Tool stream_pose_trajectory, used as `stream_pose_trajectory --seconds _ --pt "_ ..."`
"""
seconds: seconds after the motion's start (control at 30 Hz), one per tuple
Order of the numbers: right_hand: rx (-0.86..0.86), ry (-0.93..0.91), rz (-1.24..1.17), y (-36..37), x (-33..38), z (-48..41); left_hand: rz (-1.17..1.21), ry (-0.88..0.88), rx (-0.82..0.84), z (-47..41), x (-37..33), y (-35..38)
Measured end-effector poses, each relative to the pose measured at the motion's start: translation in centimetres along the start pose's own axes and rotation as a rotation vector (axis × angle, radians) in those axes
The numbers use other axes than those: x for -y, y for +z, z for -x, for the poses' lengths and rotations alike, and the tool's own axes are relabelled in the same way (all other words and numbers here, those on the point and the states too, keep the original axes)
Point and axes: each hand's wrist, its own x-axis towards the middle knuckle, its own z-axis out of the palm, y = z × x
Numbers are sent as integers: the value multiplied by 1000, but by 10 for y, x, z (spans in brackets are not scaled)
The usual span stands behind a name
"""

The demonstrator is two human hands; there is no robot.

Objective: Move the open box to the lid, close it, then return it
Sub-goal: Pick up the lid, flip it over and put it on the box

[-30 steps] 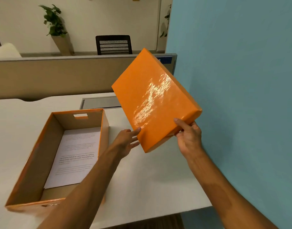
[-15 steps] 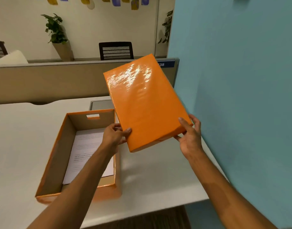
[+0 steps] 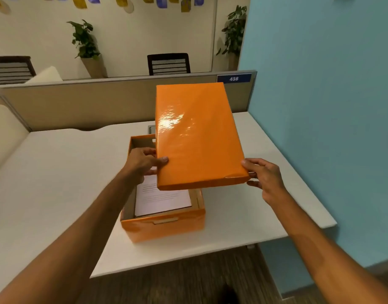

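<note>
An orange open box (image 3: pixel 164 229) stands on the white desk (image 3: pixel 57 172) with a printed sheet of paper (image 3: pixel 162 199) lying inside it. The glossy orange lid (image 3: pixel 197 137) hangs in the air above the box, top side up and tilted, covering the box's far right part. My left hand (image 3: pixel 142 163) grips the lid's near left edge, thumb on top. On the near right corner my right hand (image 3: pixel 263 176) holds the lid from the side. The lid does not touch the box rim.
A beige partition (image 3: pixel 90 102) with a blue "438" label (image 3: pixel 233 79) runs along the desk's far edge. A blue wall (image 3: pixel 320 106) stands close on the right. Chairs and potted plants are behind the partition. The desk's front edge (image 3: pixel 188 257) lies just before the box.
The lid has swung from a steep tilt on the right to nearly level over the box. The view has pulled back and up, so the box sits more central.
</note>
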Motion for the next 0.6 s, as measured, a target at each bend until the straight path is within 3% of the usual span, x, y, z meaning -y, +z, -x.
stream_pose_trajectory --seconds 0.33,0.6 --pt "162 87 138 65 -18 34 -70 -51 -19 24 43 -69" --pt "161 182 194 91 -34 40 -81 -131 -45 23 77 -78"
